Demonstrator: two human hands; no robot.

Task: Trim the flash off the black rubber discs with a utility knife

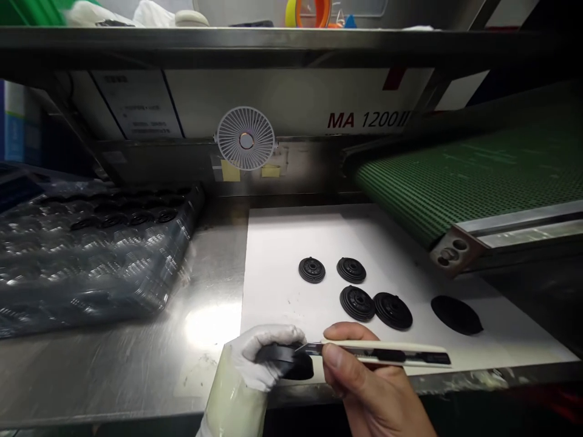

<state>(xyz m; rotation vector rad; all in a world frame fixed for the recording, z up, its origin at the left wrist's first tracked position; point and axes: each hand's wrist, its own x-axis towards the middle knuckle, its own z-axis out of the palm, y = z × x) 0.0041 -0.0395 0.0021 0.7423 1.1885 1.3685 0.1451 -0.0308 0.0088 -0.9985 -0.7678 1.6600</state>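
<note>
My left hand [262, 352], in a white glove, is closed around a round black plastic part [298, 366] near the front edge of the bench. Pinched in my bare right hand [368, 388] is a white and black utility knife [387, 353]. Its blade tip points left and meets the part's upper edge; whether it touches cannot be made out. Beyond my hands, several black ribbed discs [357, 303] lie on a white sheet [273, 237]. One darker disc [456, 314] sits apart at the right, showing a smooth face.
A clear plastic tray stack [104, 267] with black discs stands at the left. A green conveyor belt [478, 176] overhangs the right side. A small white fan [246, 138] is at the back, beneath a metal shelf [273, 37] holding tape rolls [314, 12].
</note>
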